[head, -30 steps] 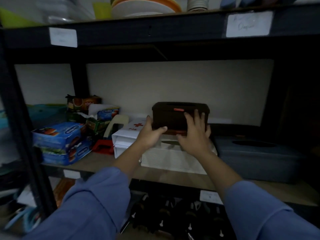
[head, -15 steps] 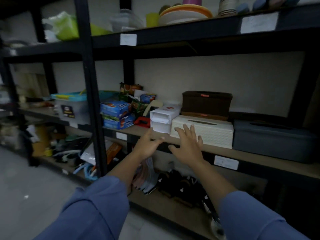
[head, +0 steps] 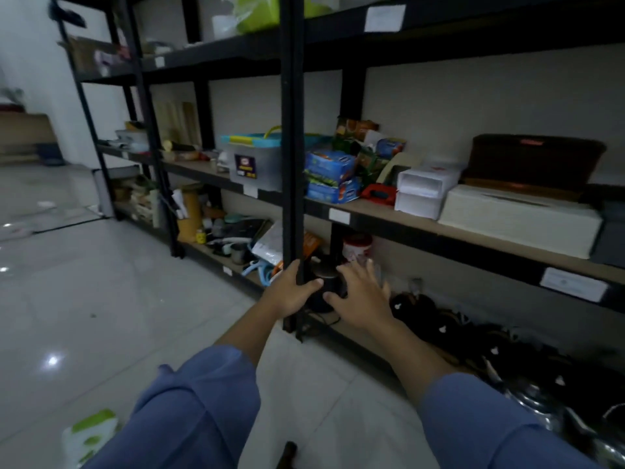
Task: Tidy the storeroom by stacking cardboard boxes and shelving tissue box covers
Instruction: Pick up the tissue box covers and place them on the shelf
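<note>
A dark brown tissue box cover (head: 534,160) lies on top of a white tissue box cover (head: 517,220) on the middle shelf (head: 406,228) at the right. Right of them a grey tissue box cover (head: 612,231) is cut off by the frame edge. My left hand (head: 291,294) is low, with fingers and thumb curled round the black shelf post (head: 291,130). My right hand (head: 362,297) hovers with spread fingers in front of the bottom shelf and holds nothing. No cardboard box is near my hands.
White drawer boxes (head: 422,191), blue packets (head: 331,177) and a lidded plastic bin (head: 253,160) crowd the middle shelf. Dark pots and pans (head: 473,333) fill the bottom shelf. A green and white pack (head: 89,434) lies on the tiled floor (head: 101,299).
Both hands left the brown cover on the white one and dropped away from the shelf. The view backed off and swung left. My left hand now grips the post.
</note>
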